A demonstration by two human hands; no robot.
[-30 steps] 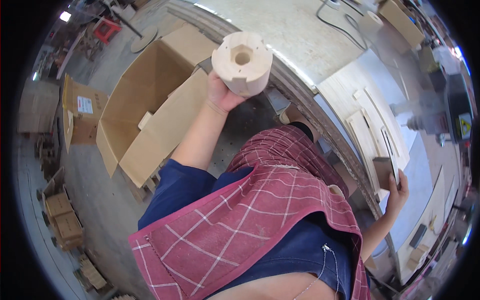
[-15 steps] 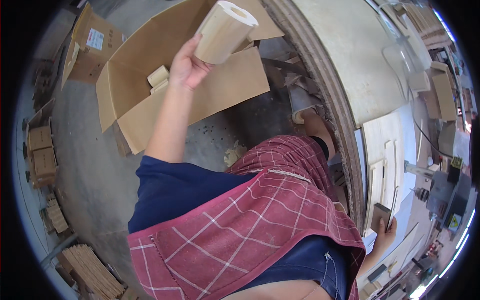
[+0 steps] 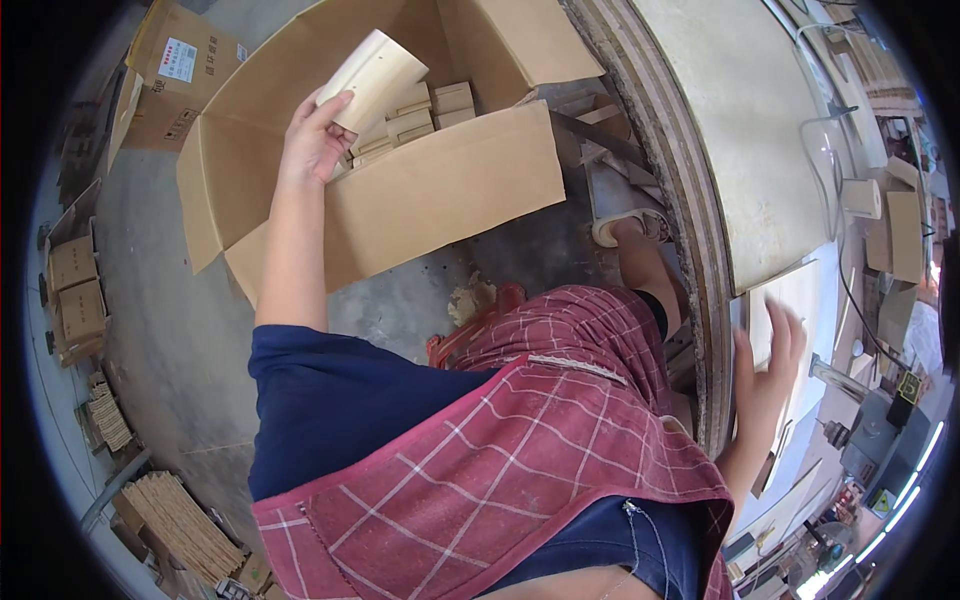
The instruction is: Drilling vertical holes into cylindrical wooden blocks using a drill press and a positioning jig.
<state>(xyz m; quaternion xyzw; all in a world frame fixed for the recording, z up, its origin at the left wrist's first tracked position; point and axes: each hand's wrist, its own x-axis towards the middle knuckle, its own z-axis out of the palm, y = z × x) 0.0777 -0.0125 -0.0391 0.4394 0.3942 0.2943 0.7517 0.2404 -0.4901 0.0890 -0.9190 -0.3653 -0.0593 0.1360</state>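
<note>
My left hand (image 3: 317,140) grips a pale wooden cylinder (image 3: 372,72) over a large open cardboard box (image 3: 400,200), in which several similar light wooden pieces (image 3: 408,125) lie. My right hand (image 3: 770,355), slightly blurred, is raised with its fingers apart and nothing in them, over pale wooden boards (image 3: 780,285) at the workbench (image 3: 760,130). The lower part of the boards is partly hidden by that hand.
A drill-like machine (image 3: 855,430) stands at the right, with a black cable (image 3: 870,340). Another carton (image 3: 180,85) sits behind the big box. Stacked cartons (image 3: 75,295) and corrugated sheets (image 3: 180,520) line the left. The bench edge (image 3: 700,240) runs beside my legs.
My left hand has swung left over the box with the cylinder, tipping it sideways. My right hand has let go of the dark block and moved up with fingers spread. The view has turned.
</note>
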